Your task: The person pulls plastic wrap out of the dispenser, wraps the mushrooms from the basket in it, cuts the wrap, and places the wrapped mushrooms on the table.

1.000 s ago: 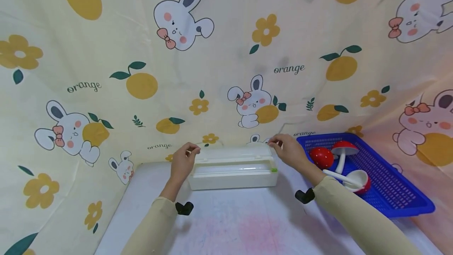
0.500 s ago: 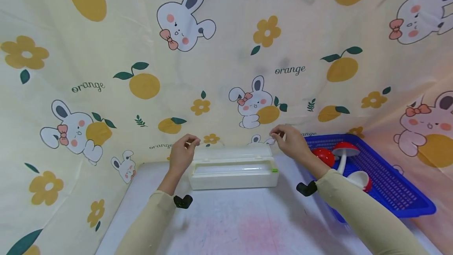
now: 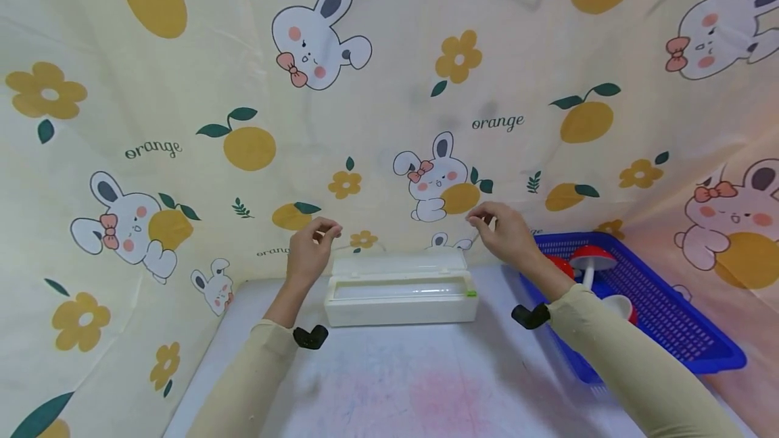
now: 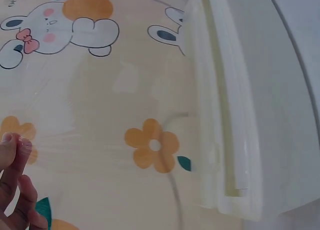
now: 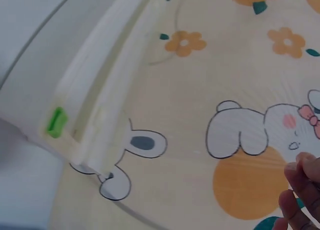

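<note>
A long white cling film dispenser [image 3: 402, 313] sits on the table with its lid [image 3: 398, 262] raised at the back. At its right end is a small green tab [image 5: 57, 122]. Clear cling film [image 4: 55, 146], creased near the fingers, stretches up from the box. Thumb and forefinger of my left hand [image 3: 309, 249] pinch one corner, above the box's left end. The other corner is pinched by my right hand [image 3: 505, 235], up at the right. The sheet is nearly invisible in the head view, but its wrinkles show in both wrist views.
A blue mesh basket [image 3: 724, 360] stands at the right, partly under the right forearm. It holds red-and-white mushroom-shaped pieces, among them a mushroom [image 3: 593, 259] and a white-lined bowl [image 3: 619, 306]. A printed curtain [image 3: 377, 107] hangs close behind the dispenser.
Both hands have risen from the dispenser's lid and drawn slightly apart, pulling the cling film upward. The dispenser has stayed in place.
</note>
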A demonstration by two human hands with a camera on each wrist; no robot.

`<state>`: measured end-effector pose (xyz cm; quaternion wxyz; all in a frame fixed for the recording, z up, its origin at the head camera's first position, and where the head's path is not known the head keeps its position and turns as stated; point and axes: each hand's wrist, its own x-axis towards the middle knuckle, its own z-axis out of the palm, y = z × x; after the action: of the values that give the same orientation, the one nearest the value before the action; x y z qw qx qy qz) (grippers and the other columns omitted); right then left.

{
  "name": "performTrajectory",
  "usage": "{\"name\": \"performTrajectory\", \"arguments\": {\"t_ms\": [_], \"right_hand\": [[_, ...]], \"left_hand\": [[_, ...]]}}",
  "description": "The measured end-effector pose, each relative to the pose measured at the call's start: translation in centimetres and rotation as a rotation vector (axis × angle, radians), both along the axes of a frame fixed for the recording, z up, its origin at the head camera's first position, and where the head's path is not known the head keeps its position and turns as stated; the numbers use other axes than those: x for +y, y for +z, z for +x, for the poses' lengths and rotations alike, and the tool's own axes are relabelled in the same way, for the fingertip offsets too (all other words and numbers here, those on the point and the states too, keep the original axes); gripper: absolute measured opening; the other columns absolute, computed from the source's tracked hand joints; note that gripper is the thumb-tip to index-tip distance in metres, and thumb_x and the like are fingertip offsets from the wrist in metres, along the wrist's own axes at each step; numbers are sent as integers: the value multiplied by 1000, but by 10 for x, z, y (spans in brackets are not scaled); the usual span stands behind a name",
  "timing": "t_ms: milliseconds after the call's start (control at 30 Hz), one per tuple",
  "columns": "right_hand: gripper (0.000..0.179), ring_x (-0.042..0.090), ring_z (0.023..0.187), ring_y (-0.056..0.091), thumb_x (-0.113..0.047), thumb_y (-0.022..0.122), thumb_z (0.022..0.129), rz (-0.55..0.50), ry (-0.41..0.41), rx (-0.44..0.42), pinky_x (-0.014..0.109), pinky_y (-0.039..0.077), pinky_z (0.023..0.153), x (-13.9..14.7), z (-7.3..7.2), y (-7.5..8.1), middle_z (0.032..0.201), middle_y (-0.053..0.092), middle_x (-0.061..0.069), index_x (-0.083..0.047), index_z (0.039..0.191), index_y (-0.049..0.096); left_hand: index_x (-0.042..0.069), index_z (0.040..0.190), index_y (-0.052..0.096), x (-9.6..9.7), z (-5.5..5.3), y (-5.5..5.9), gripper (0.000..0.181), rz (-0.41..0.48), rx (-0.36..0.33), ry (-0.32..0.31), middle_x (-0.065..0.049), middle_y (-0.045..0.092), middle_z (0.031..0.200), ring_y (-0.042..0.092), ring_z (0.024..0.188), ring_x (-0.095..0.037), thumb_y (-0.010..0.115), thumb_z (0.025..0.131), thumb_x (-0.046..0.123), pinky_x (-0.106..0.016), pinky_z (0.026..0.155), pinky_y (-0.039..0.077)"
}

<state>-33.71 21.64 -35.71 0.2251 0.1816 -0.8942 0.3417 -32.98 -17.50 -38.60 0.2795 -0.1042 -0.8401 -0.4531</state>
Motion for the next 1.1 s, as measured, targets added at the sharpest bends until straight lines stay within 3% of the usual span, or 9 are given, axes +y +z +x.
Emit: {"name": "performTrajectory", "arguments": {"t_ms": [367, 733, 1100], "right_hand": [[10, 25, 93, 59, -9, 69, 105, -18, 26, 101, 31, 47, 77, -1, 6, 19, 102, 72, 12, -4, 112, 75], [12, 24, 92, 60, -10, 71, 104, -48, 11, 134, 29, 48, 77, -2, 13, 28, 102, 73, 12, -3, 113, 76], [10, 19, 85, 59, -11, 73, 103, -78, 68, 212, 21, 49, 74, 0, 35, 32, 100, 75, 7, -5, 110, 78]], "left_hand": [[10, 111, 77, -3, 5, 21, 13, -7, 31, -2, -7, 79, 101, 67, 93, -24, 71, 106, 21, -34, 85, 52], [8, 110, 77, -3, 12, 31, 14, 34, 75, -29, -8, 80, 100, 65, 90, -24, 72, 105, 21, -30, 82, 48], [8, 110, 77, -6, 34, 34, 14, 73, 88, -52, -8, 79, 100, 65, 92, -21, 72, 105, 20, -26, 78, 45]]}}
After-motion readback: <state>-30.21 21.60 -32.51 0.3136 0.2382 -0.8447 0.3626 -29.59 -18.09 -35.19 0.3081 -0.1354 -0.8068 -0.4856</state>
